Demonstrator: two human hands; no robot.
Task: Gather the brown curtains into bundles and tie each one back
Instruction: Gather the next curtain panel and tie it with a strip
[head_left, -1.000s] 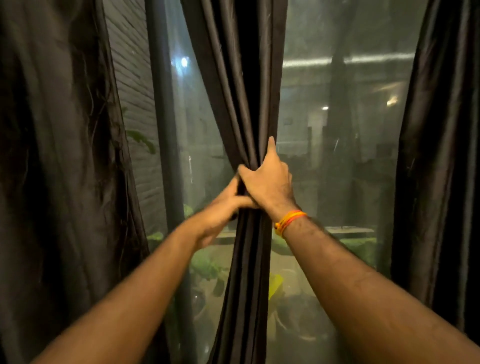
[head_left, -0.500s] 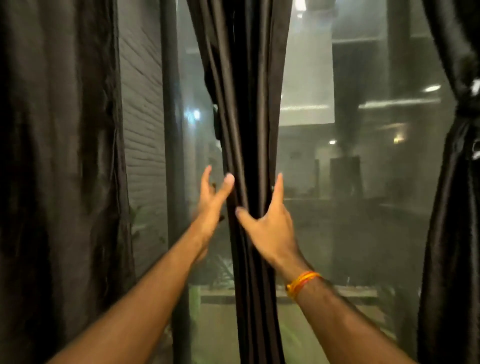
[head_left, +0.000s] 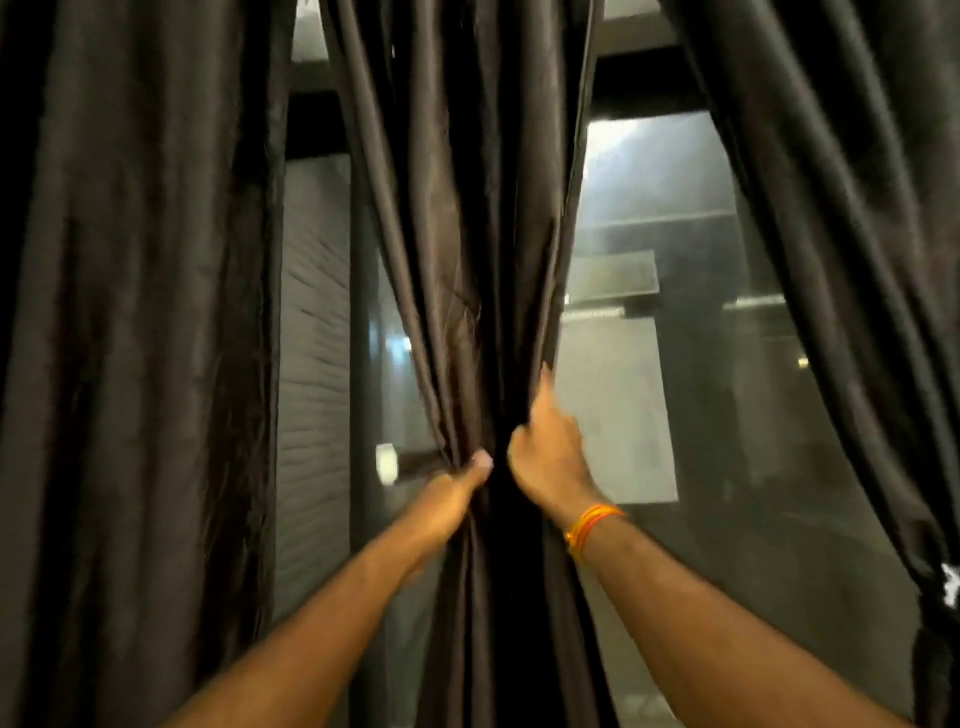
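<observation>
Where the folds of the middle curtain (head_left: 467, 260) narrowed into a bundle, both hands were closed on it at the same height. The left hand (head_left: 457, 486) gripped the bundle from its left side, with the thumb laid across the front folds and the fingers hidden behind the fabric. The right hand (head_left: 550, 457) held the bundle from its right side: the thumb pressed on the front folds, the index finger pointed upward along the curtain's right edge, and the other fingers could not be seen. The two thumbs were close together, with a dark fold between them. A thread bracelet (head_left: 592, 525), orange and yellow, sat on the right wrist.

The middle curtain hung at the centre of the view, in front of the window glass (head_left: 649, 405). Above the hands it spread wider; below them it fell as a narrow column between the forearms. The left curtain (head_left: 130, 364) hung loose and wide at the left edge. The right curtain (head_left: 857, 260) swept down and tapered toward the lower right corner. A dark frame post (head_left: 363, 338) stood behind the glass area, between the left and middle curtains.
</observation>
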